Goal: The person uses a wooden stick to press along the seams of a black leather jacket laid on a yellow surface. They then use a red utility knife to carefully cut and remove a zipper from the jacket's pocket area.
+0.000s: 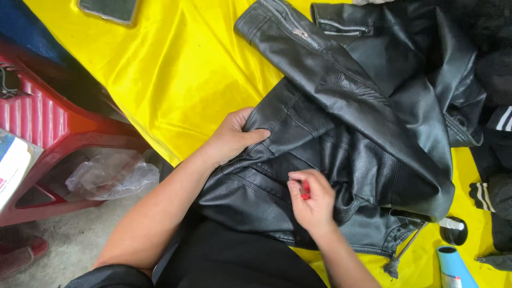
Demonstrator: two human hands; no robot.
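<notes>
A black leather jacket [352, 106] lies spread over a yellow cloth [176, 69], one sleeve with a zipper stretched toward the top. My left hand [232, 137] grips a fold of the jacket near its left edge, thumb on top. My right hand [314, 200] rests on the jacket lower down, fingers pinched on a small red tool [304, 189] pressed against the leather. Most of the tool is hidden by my fingers.
A phone [109, 9] lies at the cloth's top left. A red plastic stool [48, 122] and a crumpled clear bag [112, 175] are at left on the floor. A small black bottle [453, 230] and a blue tube [453, 266] sit at bottom right, dark clothes [496, 144] along the right edge.
</notes>
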